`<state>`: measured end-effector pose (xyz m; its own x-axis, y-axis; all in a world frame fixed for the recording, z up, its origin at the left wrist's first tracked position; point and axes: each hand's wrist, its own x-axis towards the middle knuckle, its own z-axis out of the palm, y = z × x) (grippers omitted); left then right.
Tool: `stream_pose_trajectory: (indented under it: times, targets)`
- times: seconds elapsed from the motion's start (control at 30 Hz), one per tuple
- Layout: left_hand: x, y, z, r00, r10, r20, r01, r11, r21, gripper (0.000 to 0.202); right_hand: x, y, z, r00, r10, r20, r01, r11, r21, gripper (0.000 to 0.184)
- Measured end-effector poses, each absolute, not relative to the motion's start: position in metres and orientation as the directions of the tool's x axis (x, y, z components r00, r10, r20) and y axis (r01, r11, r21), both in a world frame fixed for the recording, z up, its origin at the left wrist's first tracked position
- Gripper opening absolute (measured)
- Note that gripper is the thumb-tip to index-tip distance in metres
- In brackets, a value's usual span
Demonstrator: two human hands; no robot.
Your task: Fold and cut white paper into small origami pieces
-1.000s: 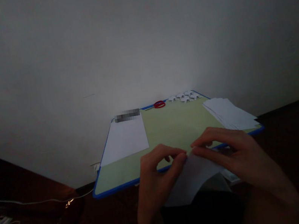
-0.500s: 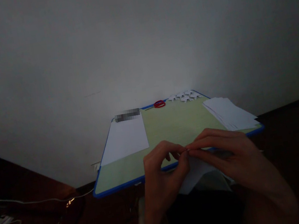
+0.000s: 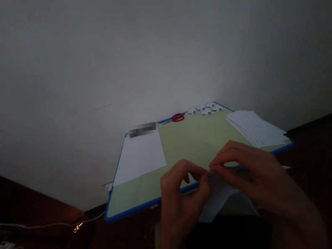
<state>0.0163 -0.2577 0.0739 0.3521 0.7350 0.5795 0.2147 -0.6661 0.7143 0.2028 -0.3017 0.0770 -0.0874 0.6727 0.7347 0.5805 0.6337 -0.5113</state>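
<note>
In front of the table's near edge, a white sheet of paper (image 3: 217, 198) hangs between my two hands. My left hand (image 3: 186, 199) pinches its upper edge between thumb and fingers. Close beside it, my right hand (image 3: 253, 173) pinches the same edge with thumb and forefinger, the fingertips of both hands almost meeting. Part of the paper is hidden behind the hands, and its lower part hangs over my dark lap. I cannot make out any fold in it.
The pale green table (image 3: 187, 138) has a blue rim. On it are a white sheet (image 3: 141, 156) at left, red-handled scissors (image 3: 177, 117), several folded white paper pieces (image 3: 206, 109) at the back, and a paper stack (image 3: 255, 126) at right. A white cable (image 3: 42, 225) runs at lower left.
The fingertips of my two hands have moved slightly apart along the paper's edge. The view has shifted a little, with the table a bit lower.
</note>
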Motion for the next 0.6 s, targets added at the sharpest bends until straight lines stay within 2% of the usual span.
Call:
stream_pose_trajectory:
  times: [0.3, 0.4, 0.6]
  targets:
    - [0.008, -0.254, 0.067, 0.442, 0.726, 0.526, 0.265, -0.666, 0.697, 0.016, 0.213, -0.31, 0.076, 0.087, 0.573, 0.815, 0.666, 0.575, -0.475, 0.004]
    - [0.007, -0.254, 0.066, 0.475, 0.713, 0.517, 0.259, -0.674, 0.692, 0.017, 0.219, -0.315, 0.072, 0.131, 0.559, 0.818, 0.679, 0.551, -0.486, 0.006]
    - [0.005, -0.25, 0.065, 0.494, 0.705, 0.509, 0.269, -0.68, 0.682, 0.021, 0.233, -0.325, 0.069, 0.308, 0.454, 0.836, 0.722, 0.46, -0.516, 0.006]
